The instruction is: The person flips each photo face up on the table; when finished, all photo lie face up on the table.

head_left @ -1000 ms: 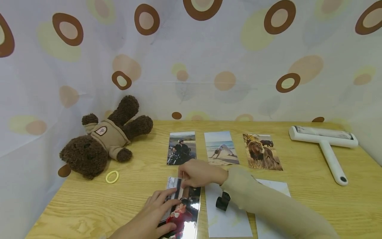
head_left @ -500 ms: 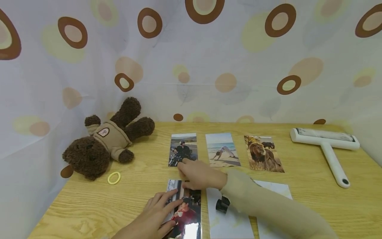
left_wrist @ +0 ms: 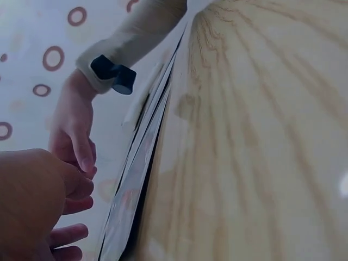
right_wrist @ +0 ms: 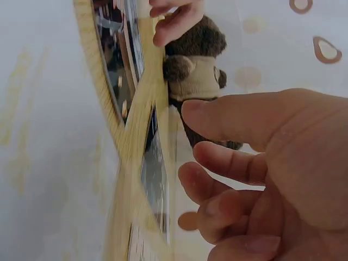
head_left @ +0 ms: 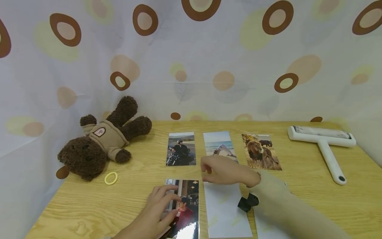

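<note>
Left hand was slack, empty, over glossy photo | right hand hung half-curled, empty, above white sheet | photo lay on table | seemed light, slick, bendable; edges likely offered best hold

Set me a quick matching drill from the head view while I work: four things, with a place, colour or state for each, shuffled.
Things:
1. Left hand
2. Bear
3. Roller
4. Ring

Descriptions:
A. White, at the far right
B. At the shiny photo of a person in red
C. Yellow, lying near another item's head
D. Brown, lying down in a tan top

Right pairs: 1-B, 2-D, 3-A, 4-C
</note>
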`<state>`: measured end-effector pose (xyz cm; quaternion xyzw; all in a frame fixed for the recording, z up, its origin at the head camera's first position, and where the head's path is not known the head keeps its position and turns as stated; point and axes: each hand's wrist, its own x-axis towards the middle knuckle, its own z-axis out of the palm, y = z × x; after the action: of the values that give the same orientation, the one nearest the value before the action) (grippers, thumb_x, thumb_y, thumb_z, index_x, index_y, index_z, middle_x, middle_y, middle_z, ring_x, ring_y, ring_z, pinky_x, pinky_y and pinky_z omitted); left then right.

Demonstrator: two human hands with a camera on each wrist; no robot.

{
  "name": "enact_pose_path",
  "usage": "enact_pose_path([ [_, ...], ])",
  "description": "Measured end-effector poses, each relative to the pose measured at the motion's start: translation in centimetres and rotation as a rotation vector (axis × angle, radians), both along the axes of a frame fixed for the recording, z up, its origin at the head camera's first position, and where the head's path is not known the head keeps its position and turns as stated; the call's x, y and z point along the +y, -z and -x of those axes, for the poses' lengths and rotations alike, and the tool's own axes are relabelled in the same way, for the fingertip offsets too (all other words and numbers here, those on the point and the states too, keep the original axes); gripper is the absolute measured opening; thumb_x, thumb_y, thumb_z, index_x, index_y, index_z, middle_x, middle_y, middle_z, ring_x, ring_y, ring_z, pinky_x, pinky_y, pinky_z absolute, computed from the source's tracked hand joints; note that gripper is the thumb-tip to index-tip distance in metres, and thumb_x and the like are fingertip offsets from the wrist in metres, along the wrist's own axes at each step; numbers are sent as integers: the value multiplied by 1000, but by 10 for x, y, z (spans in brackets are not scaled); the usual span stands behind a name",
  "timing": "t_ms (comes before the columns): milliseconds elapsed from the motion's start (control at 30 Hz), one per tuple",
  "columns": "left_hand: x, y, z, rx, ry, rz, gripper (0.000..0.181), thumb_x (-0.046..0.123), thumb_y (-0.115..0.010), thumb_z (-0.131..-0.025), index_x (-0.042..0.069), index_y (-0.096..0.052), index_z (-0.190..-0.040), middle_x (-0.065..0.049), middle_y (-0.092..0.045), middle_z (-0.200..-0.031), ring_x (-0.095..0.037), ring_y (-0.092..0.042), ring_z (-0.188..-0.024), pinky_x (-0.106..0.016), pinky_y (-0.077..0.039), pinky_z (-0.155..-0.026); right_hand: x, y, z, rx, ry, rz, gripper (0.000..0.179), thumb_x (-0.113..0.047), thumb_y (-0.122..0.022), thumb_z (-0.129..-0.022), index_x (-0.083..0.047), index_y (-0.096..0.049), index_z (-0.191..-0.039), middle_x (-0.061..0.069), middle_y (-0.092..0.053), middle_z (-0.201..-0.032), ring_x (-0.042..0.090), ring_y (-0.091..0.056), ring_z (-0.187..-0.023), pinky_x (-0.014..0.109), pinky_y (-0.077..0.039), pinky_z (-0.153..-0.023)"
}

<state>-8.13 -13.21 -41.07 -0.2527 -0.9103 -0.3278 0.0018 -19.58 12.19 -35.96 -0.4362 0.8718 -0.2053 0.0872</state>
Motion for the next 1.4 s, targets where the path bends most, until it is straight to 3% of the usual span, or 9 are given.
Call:
enact_pose_path([
  [267, 21, -2, 8, 66, 116, -9, 15, 17, -66, -90, 20, -62, -104, 0, -51, -134, -17, -42, -120, -45, -37, -91, 32, 4, -6, 3, 27, 11, 14, -18, -72, -86, -11, -63, -94, -4, -57, -81, 10, -50, -72, 24, -44, -67],
  [600, 49, -14, 18, -1, 286, 148, 24, 27, -59, -96, 20, -59, -119, -1, -38, -149, -21, -37, -133, -53, -35, -103, 53, 12, -13, -40, 81, 6, 24, -21, -75, -84, -10, -63, -101, 2, -56, -99, 14, -54, -83, 27, -48, -71],
  [867, 60, -20, 30, 81, 407, 313, 33, 31, -61, -95, 19, -57, -125, -1, -39, -149, -20, -38, -135, -47, -35, -105, 63, 12, -17, -78, 112, -7, 42, -25, -77, -82, -2, -62, -113, 9, -51, -106, 4, -42, -67, 21, -42, -63],
  [1033, 65, -24, 36, 90, 448, 350, 35, 32, -61, -95, 17, -56, -126, -1, -44, -146, -18, -41, -133, -44, -37, -105, 67, 13, -17, -75, 101, -27, 54, -27, -80, -79, 1, -58, -119, 10, -48, -109, 4, -41, -69, 21, -41, -64],
  [1233, 70, -25, 36, 69, 465, 406, 40, 31, -63, -93, 16, -54, -129, -1, -43, -146, -19, -40, -134, -43, -35, -107, 66, 12, -19, -35, 97, -50, 55, -26, -82, -77, 1, -57, -118, 12, -52, -112, 17, -55, -89, 31, -50, -77],
  [1400, 69, -23, 34, 53, 468, 398, 41, 32, -65, -92, 17, -54, -129, 0, -41, -147, -19, -39, -134, -43, -34, -107, 66, 16, -16, -66, 93, -40, 57, -27, -83, -75, 1, -57, -117, 9, -56, -109, 20, -55, -96, 34, -50, -83],
])
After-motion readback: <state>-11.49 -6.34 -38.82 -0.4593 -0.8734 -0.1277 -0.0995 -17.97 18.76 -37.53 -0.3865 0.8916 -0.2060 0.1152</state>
